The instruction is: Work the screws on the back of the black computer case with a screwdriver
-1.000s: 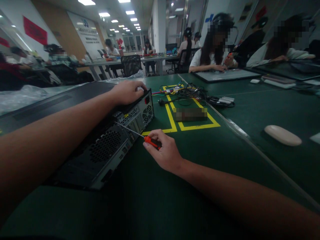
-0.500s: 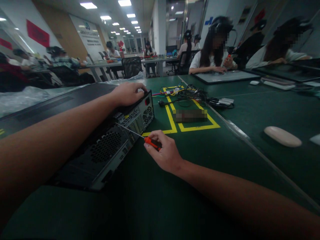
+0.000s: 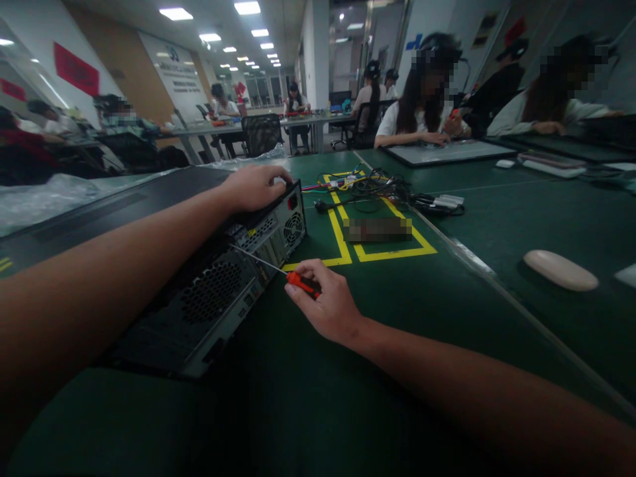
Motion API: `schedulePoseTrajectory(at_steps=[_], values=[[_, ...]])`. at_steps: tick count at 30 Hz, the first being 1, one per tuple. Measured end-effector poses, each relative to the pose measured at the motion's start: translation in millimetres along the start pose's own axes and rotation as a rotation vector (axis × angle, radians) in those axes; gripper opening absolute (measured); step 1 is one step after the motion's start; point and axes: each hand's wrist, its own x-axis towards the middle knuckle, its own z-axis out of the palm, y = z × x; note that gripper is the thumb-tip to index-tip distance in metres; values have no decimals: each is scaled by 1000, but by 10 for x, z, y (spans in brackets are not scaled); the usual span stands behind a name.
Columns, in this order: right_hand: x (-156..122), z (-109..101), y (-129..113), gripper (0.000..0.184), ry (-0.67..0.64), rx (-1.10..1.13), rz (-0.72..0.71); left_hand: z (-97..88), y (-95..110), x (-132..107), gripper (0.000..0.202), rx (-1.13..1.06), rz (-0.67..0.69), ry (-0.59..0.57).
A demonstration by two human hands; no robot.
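Observation:
A black computer case (image 3: 211, 291) lies on its side at the left, its rear panel with vent grilles and a fan facing me. My left hand (image 3: 256, 187) presses on its top near the far rear corner, fingers curled over the edge. In my right hand (image 3: 332, 303) is a screwdriver (image 3: 304, 283) with an orange and black handle. Its long shaft reaches to the rear panel, close to the upper edge. Whether the tip sits on a screw is too small to tell.
Beyond the case are bundled cables (image 3: 380, 185), yellow tape (image 3: 397, 253) and a blurred dark block (image 3: 378, 230) on the green table (image 3: 447, 291). A beige oval object (image 3: 561, 269) lies at right. Clear plastic wrap (image 3: 44, 199) is at left. Several people sit across the table and behind.

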Motion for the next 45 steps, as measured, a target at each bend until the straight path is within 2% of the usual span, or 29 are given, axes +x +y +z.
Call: schedulePoseTrajectory(at_steps=[11, 17, 24, 30, 45], values=[[-1, -19, -12, 16, 23, -42, -32, 1, -3, 6, 59, 40, 8, 7], [12, -25, -4, 25, 9, -23, -67, -5, -6, 8, 61, 32, 5, -14], [-11, -14, -13, 26, 19, 2, -10, 4, -13, 11, 59, 12, 19, 2], [-7, -9, -4, 14, 5, 7, -21, -5, -10, 6, 62, 24, 16, -10], [2, -9, -3, 14, 1, 6, -3, -5, -1, 9, 62, 17, -1, -13]])
